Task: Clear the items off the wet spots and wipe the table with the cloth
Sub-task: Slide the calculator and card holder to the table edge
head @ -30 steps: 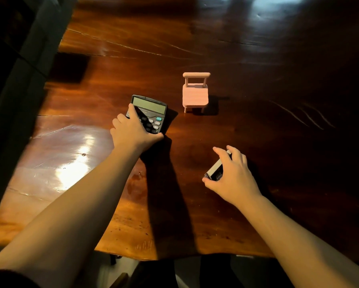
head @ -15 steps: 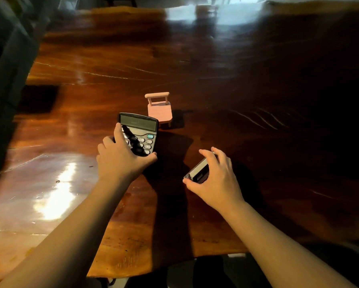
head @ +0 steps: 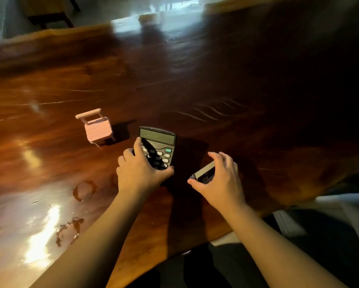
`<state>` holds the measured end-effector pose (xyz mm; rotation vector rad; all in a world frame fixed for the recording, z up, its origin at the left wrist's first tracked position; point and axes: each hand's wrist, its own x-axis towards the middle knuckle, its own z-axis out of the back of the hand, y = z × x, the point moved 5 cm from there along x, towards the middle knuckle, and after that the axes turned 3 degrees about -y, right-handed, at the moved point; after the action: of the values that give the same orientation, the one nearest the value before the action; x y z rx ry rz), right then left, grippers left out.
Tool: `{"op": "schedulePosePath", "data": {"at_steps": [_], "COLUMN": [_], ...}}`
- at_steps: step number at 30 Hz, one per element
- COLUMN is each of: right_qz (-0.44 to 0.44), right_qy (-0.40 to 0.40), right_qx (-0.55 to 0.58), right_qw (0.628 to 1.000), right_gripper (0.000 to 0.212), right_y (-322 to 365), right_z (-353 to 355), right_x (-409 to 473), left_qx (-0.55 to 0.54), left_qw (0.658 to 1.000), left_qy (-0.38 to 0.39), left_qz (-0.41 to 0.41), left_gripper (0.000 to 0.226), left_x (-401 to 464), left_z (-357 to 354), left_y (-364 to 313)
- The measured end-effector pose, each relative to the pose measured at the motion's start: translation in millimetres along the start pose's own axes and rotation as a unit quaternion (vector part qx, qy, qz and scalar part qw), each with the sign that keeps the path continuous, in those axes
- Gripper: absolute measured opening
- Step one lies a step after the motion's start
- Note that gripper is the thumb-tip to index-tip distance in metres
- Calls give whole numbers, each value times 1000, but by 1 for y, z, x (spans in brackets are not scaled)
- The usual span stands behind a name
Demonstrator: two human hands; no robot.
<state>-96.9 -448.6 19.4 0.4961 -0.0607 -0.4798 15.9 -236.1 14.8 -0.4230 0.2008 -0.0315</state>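
Note:
My left hand [head: 140, 173] grips a dark calculator [head: 160, 142] by its lower end, thumb under the right edge, above the glossy wooden table [head: 216, 90]. My right hand [head: 220, 179] is closed around a small grey and black box-shaped object [head: 203, 173], tilted up off the table. A small pink toy chair [head: 97, 127] stands upright on the table to the left of the calculator. Wet spots show on the wood at the near left: a ring-shaped puddle [head: 84, 190] and a larger splash [head: 69, 230]. No cloth is visible.
The table's near edge [head: 195, 244] runs diagonally below my forearms. Bright light glare lies on the near left of the table. A dark piece of wooden furniture [head: 47, 11] stands beyond the far edge at top left. Something white [head: 345, 206] lies off the table at right.
The view has swung left and up. Both hands, still holding the calculator and the small object, have shifted right relative to the pink chair. Wet spots have come into view at the near left.

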Motion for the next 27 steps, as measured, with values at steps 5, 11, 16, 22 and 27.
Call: {"op": "schedulePosePath", "data": {"at_steps": [5, 11, 16, 22, 27], "right_qz": [-59, -144, -192, -213, -216], "right_qy": [-34, -61, -69, -60, -42], "right_qx": [7, 7, 7, 12, 14], "right_qw": [998, 988, 979, 975, 975], "right_gripper": [95, 104, 106, 103, 102], "right_y": [-56, -111, -147, -172, -178], "right_z": [25, 45, 53, 51, 39], "right_x": [-9, -23, -37, -45, -46], "left_qx": [19, 36, 56, 84, 104], "left_qw": [998, 993, 986, 981, 979], "left_qy": [24, 57, 87, 100, 84], "left_qz": [-53, -99, -128, -144, -156], "left_gripper": [128, 130, 132, 132, 127], "left_x": [-13, -28, -42, -55, -61], "left_z": [-38, -84, -122, -151, -162], "left_y": [-60, -116, -147, -160, -162]}}
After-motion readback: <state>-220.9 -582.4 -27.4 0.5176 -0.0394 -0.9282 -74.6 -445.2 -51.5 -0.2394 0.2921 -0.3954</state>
